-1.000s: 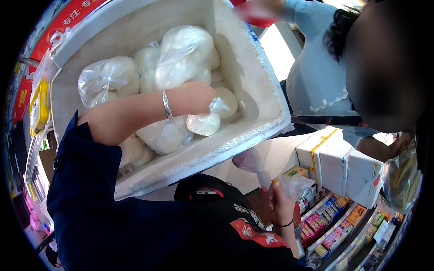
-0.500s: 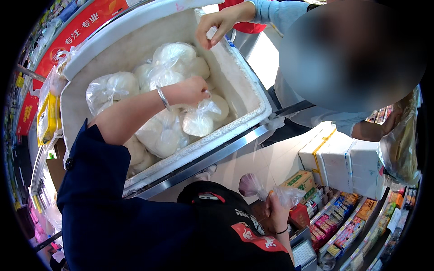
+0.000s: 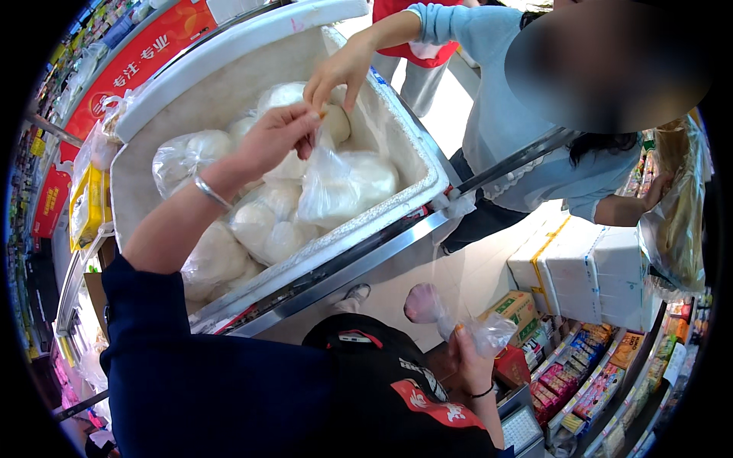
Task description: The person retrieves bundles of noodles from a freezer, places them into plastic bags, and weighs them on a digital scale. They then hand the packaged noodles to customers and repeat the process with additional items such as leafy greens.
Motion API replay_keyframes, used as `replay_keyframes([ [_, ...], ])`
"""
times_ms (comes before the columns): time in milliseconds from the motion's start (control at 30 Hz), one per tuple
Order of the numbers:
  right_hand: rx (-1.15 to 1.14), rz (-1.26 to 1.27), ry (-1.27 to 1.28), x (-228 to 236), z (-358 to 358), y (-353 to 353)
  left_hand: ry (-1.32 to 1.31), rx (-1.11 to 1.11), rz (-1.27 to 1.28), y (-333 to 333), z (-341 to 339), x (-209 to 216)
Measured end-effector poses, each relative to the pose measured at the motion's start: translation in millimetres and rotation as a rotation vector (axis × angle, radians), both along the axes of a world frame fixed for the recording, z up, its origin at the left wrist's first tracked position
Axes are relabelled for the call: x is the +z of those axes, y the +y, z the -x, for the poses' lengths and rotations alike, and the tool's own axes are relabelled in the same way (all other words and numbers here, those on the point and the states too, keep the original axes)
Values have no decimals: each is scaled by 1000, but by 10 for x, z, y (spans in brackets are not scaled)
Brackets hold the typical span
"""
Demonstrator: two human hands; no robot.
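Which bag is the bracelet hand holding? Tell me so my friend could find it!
Start at the big white foam box. Inside, toward its right end and beside the near wall, look for a clear plastic bag of white, bun-like lumps. Unlike the other bags around it, its top is stretched up to the left hand.

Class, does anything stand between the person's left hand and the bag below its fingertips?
Nothing visible: the left hand appears to pinch the bag by its top. The co-worker's hand is beside it, not between.
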State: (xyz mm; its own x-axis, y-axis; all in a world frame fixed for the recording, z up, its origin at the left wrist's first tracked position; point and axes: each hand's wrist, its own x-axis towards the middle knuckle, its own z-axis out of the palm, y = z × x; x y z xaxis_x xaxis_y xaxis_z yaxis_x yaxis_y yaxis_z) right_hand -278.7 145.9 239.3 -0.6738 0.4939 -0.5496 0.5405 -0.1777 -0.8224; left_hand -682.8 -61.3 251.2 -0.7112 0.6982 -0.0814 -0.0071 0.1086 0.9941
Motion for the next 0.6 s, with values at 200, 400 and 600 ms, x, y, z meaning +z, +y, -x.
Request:
replay_keyframes([
  [200,381,-799,314,532,459,-34,179,-67,-142,37,-264,991],
  [400,8,242,649,889,1481,127,234,-203,-31,232,-568,1327],
  [600,279,631,412,1023,2236,91,172,-231,-114,313,-543,1274],
])
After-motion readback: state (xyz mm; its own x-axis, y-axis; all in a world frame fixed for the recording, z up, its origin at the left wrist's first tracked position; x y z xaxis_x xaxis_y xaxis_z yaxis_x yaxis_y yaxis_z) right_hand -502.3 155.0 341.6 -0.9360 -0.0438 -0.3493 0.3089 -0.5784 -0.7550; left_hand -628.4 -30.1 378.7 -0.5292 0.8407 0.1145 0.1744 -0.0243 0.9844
